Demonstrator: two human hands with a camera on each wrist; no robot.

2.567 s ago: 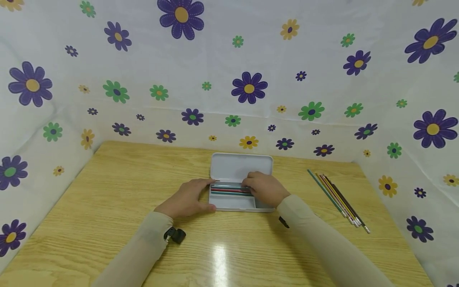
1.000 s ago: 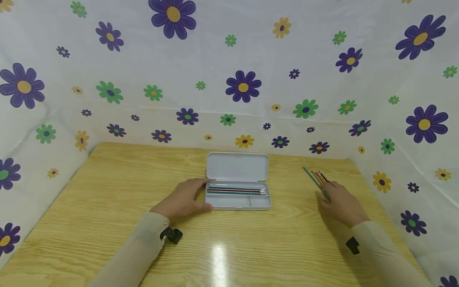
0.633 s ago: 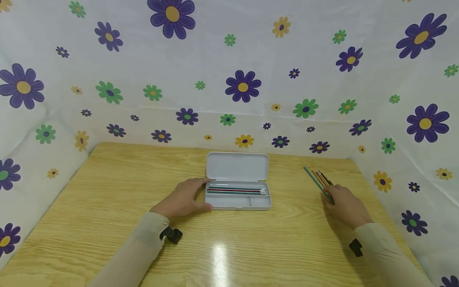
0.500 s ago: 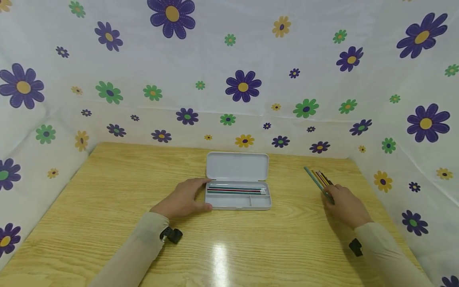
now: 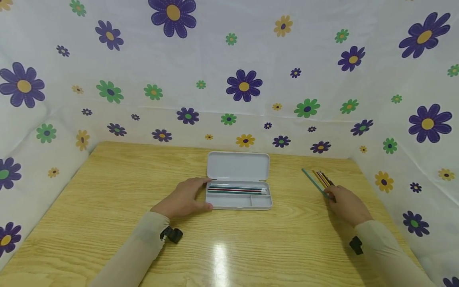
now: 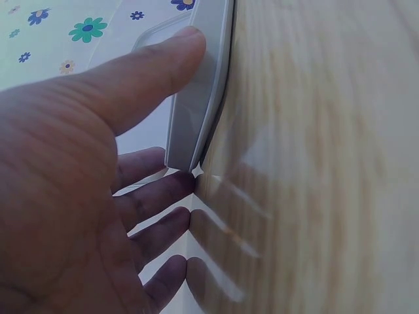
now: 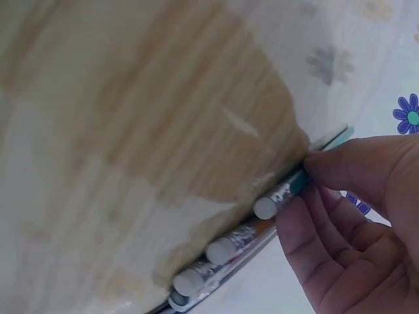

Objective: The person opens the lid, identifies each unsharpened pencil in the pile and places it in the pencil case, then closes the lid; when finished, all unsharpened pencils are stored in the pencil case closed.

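A white pencil case [image 5: 229, 202] stands with its lid [image 5: 238, 165] raised at the middle of the table. Several pencils [image 5: 234, 190] lie in its long back compartment, eraser ends to the right. My left hand [image 5: 183, 199] rests against the case's left end, thumb at the front corner and index finger at the back; in the left wrist view its fingers are extended. At the right, my right hand [image 5: 348, 205] pinches a teal pencil [image 5: 312, 179] near its eraser end, between thumb and fingers. Beside it lie several other pencils [image 5: 324, 179], partly hidden by the hand.
The wooden table [image 5: 143, 167] is bounded by a flowered white cloth [image 5: 201, 63] at the back and both sides. Two smaller front compartments of the case are parted by a divider [image 5: 251, 201]. A black wrist camera [image 5: 173, 235] sits on the left wrist.
My right hand has left the case and moved right to the loose pencils. The teal pencil's far end has swung slightly left, away from the others. The left hand stays at the case.
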